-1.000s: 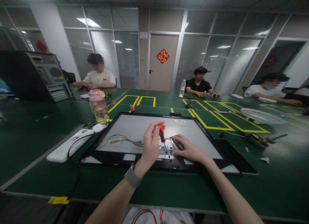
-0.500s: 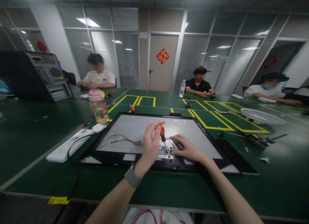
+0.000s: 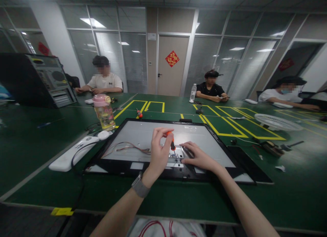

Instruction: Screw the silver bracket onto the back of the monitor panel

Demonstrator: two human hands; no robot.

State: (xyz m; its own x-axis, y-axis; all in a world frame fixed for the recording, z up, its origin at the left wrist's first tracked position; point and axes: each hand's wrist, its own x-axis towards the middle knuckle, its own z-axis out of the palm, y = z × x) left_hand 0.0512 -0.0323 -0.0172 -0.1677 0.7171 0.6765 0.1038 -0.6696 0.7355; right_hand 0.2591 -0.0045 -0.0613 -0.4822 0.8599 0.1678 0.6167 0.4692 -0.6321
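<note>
Two hands work on an opened monitor lying flat on a green table.

Head view: the left hand [image 3: 158, 152] pinches the orange handle of a small screwdriver [image 3: 171, 140] between thumb and fingers; the tool stands almost upright, its tip down on a metal bracket [image 3: 176, 159] near the front edge of the monitor [image 3: 143, 133]. The right hand [image 3: 199, 157] lies flat beside it, fingers pressed down on the bracket and holding nothing. Thin wires [image 3: 130, 147] run over the grey back panel to the left of the hands. A pink-lidded bottle [image 3: 104, 111] stands beyond the left corner, next to a white power strip [image 3: 70, 155]. Three other people sit at the far side.
</note>
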